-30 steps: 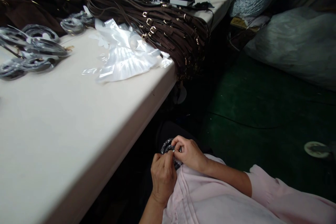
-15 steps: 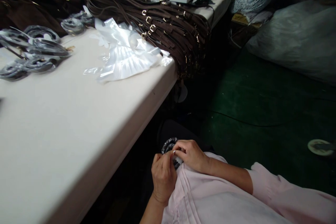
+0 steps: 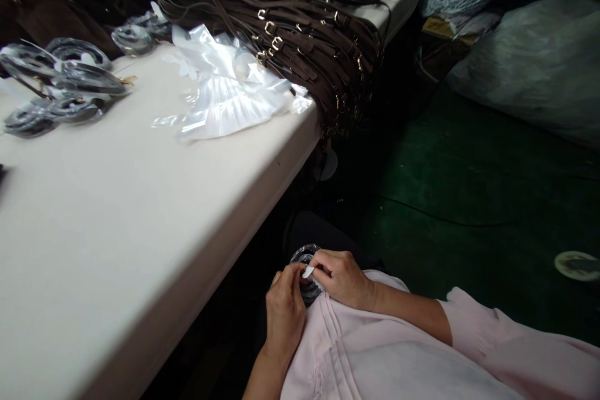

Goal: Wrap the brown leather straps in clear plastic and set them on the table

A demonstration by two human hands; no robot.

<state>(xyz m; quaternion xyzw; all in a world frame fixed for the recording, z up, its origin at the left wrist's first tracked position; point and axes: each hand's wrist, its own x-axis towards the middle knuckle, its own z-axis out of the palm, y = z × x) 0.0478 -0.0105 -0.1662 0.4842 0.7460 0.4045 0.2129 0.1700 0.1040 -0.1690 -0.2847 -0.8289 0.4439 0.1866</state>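
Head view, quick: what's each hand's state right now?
Left hand: curled; whether it holds anything can't be told.
Right hand: closed, pinching a small white piece.

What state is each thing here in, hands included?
Left hand: fingers bent, grip unclear.
Right hand: pinching the small white piece.
Small white piece: held, partly covered.
Wrapped coil at the hands: coiled, partly hidden.
Wrapped coils on the table: coiled, in clear plastic.
Clear bags: fanned out, overlapping.
Brown straps: heaped, draping over the table edge.
Large plastic sack: bulging.
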